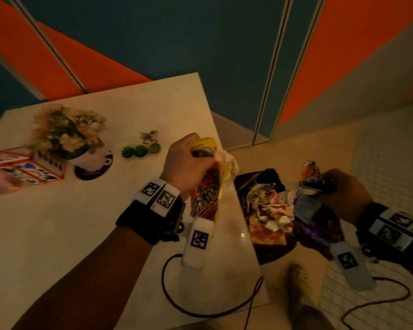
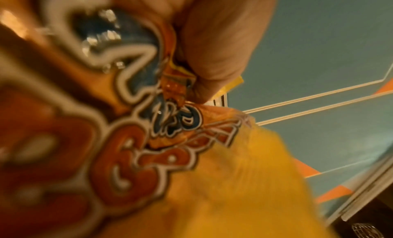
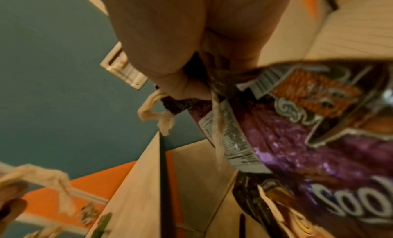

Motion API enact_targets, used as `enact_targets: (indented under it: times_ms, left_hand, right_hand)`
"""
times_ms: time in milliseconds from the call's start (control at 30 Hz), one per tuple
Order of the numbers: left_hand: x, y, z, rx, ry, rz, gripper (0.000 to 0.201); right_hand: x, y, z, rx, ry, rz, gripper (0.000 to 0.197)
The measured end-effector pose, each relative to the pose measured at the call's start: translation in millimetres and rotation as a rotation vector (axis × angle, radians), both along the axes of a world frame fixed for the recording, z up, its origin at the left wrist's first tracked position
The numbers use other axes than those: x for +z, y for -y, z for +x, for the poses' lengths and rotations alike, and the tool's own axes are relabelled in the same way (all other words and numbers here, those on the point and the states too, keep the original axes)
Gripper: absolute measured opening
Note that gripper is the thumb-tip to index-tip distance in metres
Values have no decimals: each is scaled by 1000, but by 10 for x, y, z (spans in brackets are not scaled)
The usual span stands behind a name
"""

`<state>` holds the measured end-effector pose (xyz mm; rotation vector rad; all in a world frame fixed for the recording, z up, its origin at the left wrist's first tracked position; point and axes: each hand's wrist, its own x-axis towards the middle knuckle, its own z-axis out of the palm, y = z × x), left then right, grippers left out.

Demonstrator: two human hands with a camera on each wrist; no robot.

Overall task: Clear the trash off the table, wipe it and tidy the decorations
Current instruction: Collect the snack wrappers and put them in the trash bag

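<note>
Now left hand [image 1: 188, 160] fingers clutch yellow wrapper [image 1: 206, 194] hanging lengthwise down; right hand [image 1: 343, 189] grips bag [image 1: 267, 248].

The table [image 1: 86, 234] carries a flower cup [image 1: 86, 160], patterned box [image 1: 25, 166] and 3 green ornaments [image 1: 141, 150].

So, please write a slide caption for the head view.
Left hand grips a yellow snack wrapper beside the trash bag at the table edge.

We're in a home living space: a pale square table [image 1: 134, 110] carries a potted flower arrangement in a white cup [image 1: 68, 136] and a patterned tissue box [image 1: 26, 166], beside teal-and-orange sliding wardrobe doors [image 1: 224, 44].
</note>
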<state>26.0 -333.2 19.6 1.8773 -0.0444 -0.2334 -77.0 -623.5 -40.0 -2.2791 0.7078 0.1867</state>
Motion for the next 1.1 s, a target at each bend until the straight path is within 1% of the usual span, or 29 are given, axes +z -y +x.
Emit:
enact_targets:
  times_ms: [67, 200, 233, 267, 300, 333, 367, 467, 533, 600, 667, 733, 800, 867, 933, 1033, 1100]
  left_hand:
    - [-146, 433, 73, -20, -9, 33, 19]
    - [-574, 1111, 199, -29, -88, 154, 21]
    - [-697, 1236, 220, -24, -110, 197, 28]
    - [-813, 1341, 241, -21, -129, 240, 40]
    - [-912, 1431, 263, -24, -147, 283, 52]
    - [-993, 1511, 284, -27, -160, 319, 59]
    - [-1062, 1581, 301, -27, -170, 350, 63]
    - [-1235, 1721, 366, -42, -200, 415, 65]
    - [-1330, 1792, 429, -42, -242, 417, 68]
    - [-1436, 1851, 500, -34, -301, 405, 71]
    - [-1570, 1900, 573, -37, -317, 419, 65]
    - [-1709, 1951, 627, -43, -324, 438, 60]
    - [-1862, 2012, 674, -41, -372, 454, 63]
    - [-2005, 2067, 717, -39, -396, 463, 63]
    - [-2163, 2114, 756, -31, -401, 470, 58]
    - [-2420, 2157, 790, -43, -417, 489, 38]
    - [-2587, 2208, 790, -63, -392, 532, 22]
  right_hand:
    - [-231, 262, 7, -25, -13, 52, 19]
    - [-692, 654, 29, -56, -80, 137, 14]
    - [-801, 720, 28, -60, -106, 155, 14]
    - [-901, 770, 32, -60, -133, 172, 14]
    - [-988, 808, 40, -61, -152, 195, 14]
    - [-1063, 839, 52, -60, -169, 214, 12]
    - [-1136, 866, 66, -53, -181, 227, 11]
    - [-1292, 895, 112, -35, -223, 239, 24]
    - [-1370, 900, 155, -40, -260, 234, 21]
    - [-1440, 892, 205, -34, -296, 230, 14]
    - [-1527, 880, 254, -11, -332, 234, 7]
    - [-1619, 863, 292, 1, -369, 255, 18]
    - [-1700, 853, 340, 13, -395, 269, 26]
    - [-1797, 856, 398, 23, -420, 269, 26]
    - [-1886, 855, 468, 28, -448, 261, 21]
    - [-2057, 839, 575, 27, -485, 275, 18]
    - [-2192, 807, 637, 49, -508, 261, 23]
